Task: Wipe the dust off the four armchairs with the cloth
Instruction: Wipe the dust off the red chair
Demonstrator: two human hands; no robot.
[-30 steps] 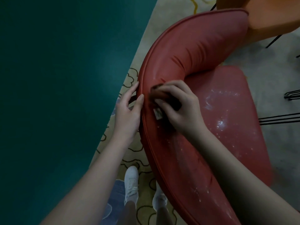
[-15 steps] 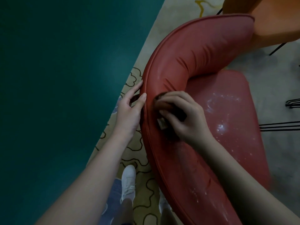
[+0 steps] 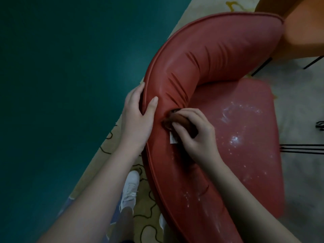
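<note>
A red armchair (image 3: 206, 55) with a curved padded backrest fills the middle of the view, and white dust speckles its seat (image 3: 245, 130). My right hand (image 3: 194, 135) grips a bunched dark brown cloth (image 3: 182, 121) with a small white tag and presses it against the inner side of the backrest. My left hand (image 3: 137, 118) holds the backrest's piped top edge, thumb on the inner face and fingers behind the rim. More dust streaks lie low on the backrest near my right forearm.
An orange armchair (image 3: 305, 23) stands at the top right, touching the red one. Thin black metal legs (image 3: 303, 148) show at the right over pale patterned carpet. A dark green wall (image 3: 61, 85) fills the left. My white shoes (image 3: 129, 188) stand behind the chair.
My right hand with the cloth has slid down and inward along the backrest. My left hand has closed more firmly over the rim, and the view has shifted slightly.
</note>
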